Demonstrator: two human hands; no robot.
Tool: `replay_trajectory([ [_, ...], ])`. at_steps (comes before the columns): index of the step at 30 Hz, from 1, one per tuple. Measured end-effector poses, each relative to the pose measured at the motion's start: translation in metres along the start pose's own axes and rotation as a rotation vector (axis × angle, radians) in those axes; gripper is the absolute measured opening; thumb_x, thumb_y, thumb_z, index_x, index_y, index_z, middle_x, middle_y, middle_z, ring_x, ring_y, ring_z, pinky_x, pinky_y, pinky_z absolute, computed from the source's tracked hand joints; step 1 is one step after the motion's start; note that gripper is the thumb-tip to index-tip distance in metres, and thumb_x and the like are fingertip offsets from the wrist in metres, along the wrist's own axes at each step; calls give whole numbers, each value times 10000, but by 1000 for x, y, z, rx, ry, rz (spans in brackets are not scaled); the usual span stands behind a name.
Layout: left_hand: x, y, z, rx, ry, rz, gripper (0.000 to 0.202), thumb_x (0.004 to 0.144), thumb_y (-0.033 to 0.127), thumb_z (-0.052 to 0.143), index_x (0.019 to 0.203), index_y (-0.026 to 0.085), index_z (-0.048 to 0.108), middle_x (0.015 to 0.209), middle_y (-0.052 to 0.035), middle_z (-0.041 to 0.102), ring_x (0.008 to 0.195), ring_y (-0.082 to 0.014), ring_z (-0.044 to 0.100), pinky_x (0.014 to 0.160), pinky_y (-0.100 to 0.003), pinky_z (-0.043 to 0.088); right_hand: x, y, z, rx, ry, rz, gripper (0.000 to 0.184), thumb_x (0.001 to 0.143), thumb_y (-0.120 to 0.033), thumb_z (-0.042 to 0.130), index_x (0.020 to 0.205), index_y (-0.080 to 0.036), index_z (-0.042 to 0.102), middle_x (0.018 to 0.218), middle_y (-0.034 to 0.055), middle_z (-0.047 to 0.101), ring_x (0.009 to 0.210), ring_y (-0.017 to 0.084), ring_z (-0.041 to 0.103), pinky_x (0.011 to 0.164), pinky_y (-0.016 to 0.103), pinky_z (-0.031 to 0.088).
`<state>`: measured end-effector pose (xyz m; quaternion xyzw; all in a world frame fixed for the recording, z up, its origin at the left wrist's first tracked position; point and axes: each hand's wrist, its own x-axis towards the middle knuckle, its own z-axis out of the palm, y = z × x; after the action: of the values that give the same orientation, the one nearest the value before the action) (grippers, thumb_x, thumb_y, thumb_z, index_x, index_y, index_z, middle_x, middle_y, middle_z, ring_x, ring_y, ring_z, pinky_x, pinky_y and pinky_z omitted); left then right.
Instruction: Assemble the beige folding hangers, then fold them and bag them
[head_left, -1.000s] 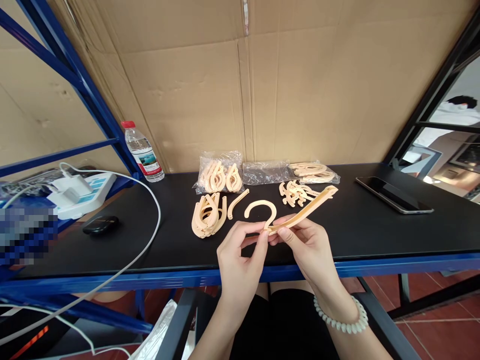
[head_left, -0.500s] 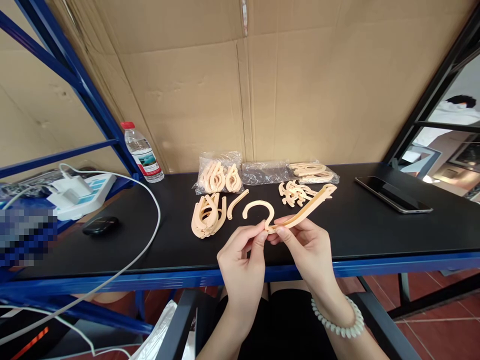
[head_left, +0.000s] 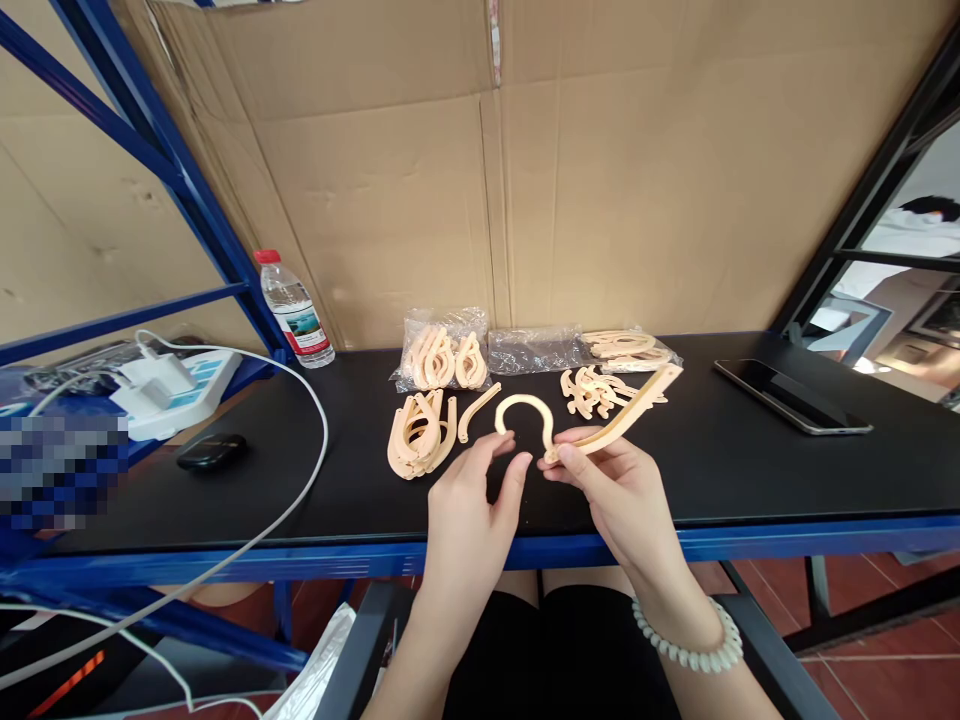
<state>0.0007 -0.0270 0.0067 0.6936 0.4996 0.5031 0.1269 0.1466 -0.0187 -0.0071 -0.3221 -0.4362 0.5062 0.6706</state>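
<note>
Over the near part of the table, my right hand (head_left: 619,480) pinches a partly assembled plastic hanger (head_left: 634,415), a peach-coloured arm joined to a curved hook (head_left: 525,402). The arm slants up to the right, while the hook curls to the left. My left hand (head_left: 472,500) is apart from the joint, thumb and fingers spread, just below the hook's free end. Beyond it lies a single loose hanger arm (head_left: 476,410). A stack of folded hangers (head_left: 416,435) rests to its left. Several loose hooks (head_left: 592,390) are heaped behind the held arm.
Clear bags with hanger pieces (head_left: 442,350) and long arms (head_left: 626,348) lie along the cardboard wall (head_left: 375,200). A water bottle (head_left: 296,315), black mouse (head_left: 211,452) and white cable (head_left: 319,430) are on the left. A phone (head_left: 791,397) lies right.
My left hand has let go of the hanger's joint, moved slightly left and opened. My right hand still holds the hanger, now a little further right.
</note>
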Motion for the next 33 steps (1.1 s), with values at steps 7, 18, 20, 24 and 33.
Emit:
replay_trajectory([
  [7, 10, -18, 10, 487, -130, 127, 312, 881, 315, 588, 1110, 104, 576, 1247, -241, 598, 1246, -400, 512, 964, -575, 454, 2, -3, -1, 169, 92, 18, 167, 724, -278, 815, 830, -182, 730, 753, 23, 728, 710, 156, 716, 693, 271, 615],
  [18, -13, 5, -7, 389, -184, 188, 104, 863, 253, 604, 948, 192, 598, 910, -81, 702, 871, -261, 660, 760, -412, 542, 5, -3, -6, 272, 181, 48, 154, 720, -305, 820, 811, -223, 726, 798, -4, 717, 774, 148, 707, 771, 292, 591],
  [20, -13, 4, -15, 346, -203, 215, 210, 841, 294, 646, 1021, 193, 605, 1037, -98, 697, 984, -275, 645, 840, -434, 534, 5, -3, -6, 295, 190, 66, 169, 704, -296, 829, 814, -224, 724, 805, -3, 718, 782, 154, 708, 786, 305, 588],
  [24, -10, -5, -23, 381, -467, 327, 836, 630, 459, 830, 1346, 205, 481, 1405, -119, 541, 1311, -355, 460, 1052, -526, 424, 7, -3, -7, 324, 181, 74, 194, 668, -283, 851, 791, -216, 716, 801, -1, 719, 809, 168, 711, 845, 339, 578],
  [33, -16, -8, -19, 111, -438, 340, 285, 862, 182, 639, 1142, 231, 663, 1119, -55, 721, 1045, -240, 652, 897, -382, 544, 9, -2, -7, 361, 214, 104, 227, 635, -269, 873, 781, -217, 708, 786, -6, 726, 781, 159, 715, 780, 300, 589],
])
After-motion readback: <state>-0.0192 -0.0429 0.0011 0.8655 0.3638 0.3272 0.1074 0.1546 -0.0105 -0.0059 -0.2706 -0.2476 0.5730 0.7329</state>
